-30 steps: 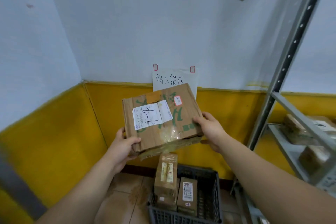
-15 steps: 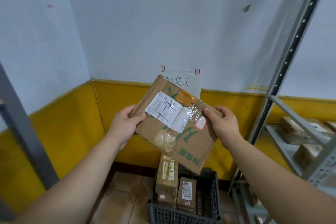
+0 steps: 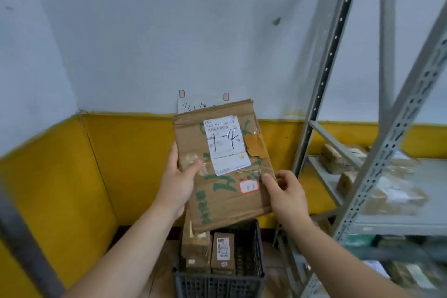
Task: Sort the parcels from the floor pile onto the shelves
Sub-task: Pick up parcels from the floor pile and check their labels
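Several shelved, several left: sorting judged roughly midway. On the grey metal shelves [image 3: 377, 169] at right, taped brown parcels [image 3: 336, 158] already lying on at least two levels. Down on the floor [image 3: 162, 283], in the dark plastic crate [image 3: 217, 283], at least three more boxes [image 3: 223, 253] standing on end, waiting. Held up in the air above the crate, well apart from the shelves: one flat cardboard parcel [image 3: 225, 201], upright, not yet shelved. Gripped at its left edge by the left hand [image 3: 177, 182], thumb across the front; pinched at its lower right edge by the right hand [image 3: 286, 195], fingers curled behind. Green print on the cardboard, too broken up to read. On its white shipping label [image 3: 226, 144]: "863 H10 00 59" printed, "1-4" handwritten large in black, probably a shelf code. Behind, taped to the wall [image 3: 145, 43], a handwritten paper sign [image 3: 191, 106], mostly hidden. Lowest and smallest, a red-bordered sticker [image 3: 249, 186], writing too small to tell.
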Demonstrator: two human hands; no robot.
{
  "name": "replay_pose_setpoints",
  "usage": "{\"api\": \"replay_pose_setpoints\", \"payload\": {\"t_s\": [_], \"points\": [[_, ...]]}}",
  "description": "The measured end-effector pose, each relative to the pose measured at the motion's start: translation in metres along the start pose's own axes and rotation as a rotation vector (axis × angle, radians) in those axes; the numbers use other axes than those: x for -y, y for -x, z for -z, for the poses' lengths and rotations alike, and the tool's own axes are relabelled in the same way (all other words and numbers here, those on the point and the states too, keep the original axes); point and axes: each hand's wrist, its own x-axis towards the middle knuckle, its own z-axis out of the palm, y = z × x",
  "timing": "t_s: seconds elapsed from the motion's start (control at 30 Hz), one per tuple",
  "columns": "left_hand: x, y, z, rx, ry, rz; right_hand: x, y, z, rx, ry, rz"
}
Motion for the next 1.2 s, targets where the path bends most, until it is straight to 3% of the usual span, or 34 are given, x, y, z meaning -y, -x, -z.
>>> {"api": "replay_pose_setpoints", "payload": {"t_s": [0.2,0.43,0.6,0.9,1.03,1.2], "points": [[0.004,0.041,-0.057,0.173,-0.080,-0.022,0.005,0.005,0.074,0.042,0.033,0.115],[0.028,0.112,-0.173,0.337,-0.113,-0.016,-0.027,0.008,0.220,-0.129,0.003,0.042],[0.050,0.159,-0.270,0.445,-0.189,0.043,-0.077,0.019,0.322,-0.104,0.063,-0.063],[0.073,0.203,-0.404,0.625,-0.275,0.145,-0.148,0.023,0.453,-0.444,-0.072,-0.196],[0.095,0.186,-0.443,0.750,-0.351,0.212,-0.172,-0.001,0.487,-0.627,-0.162,-0.224],[0.131,0.142,-0.506,0.781,-0.375,0.266,-0.198,-0.063,0.515,-0.734,-0.237,-0.274]]}}
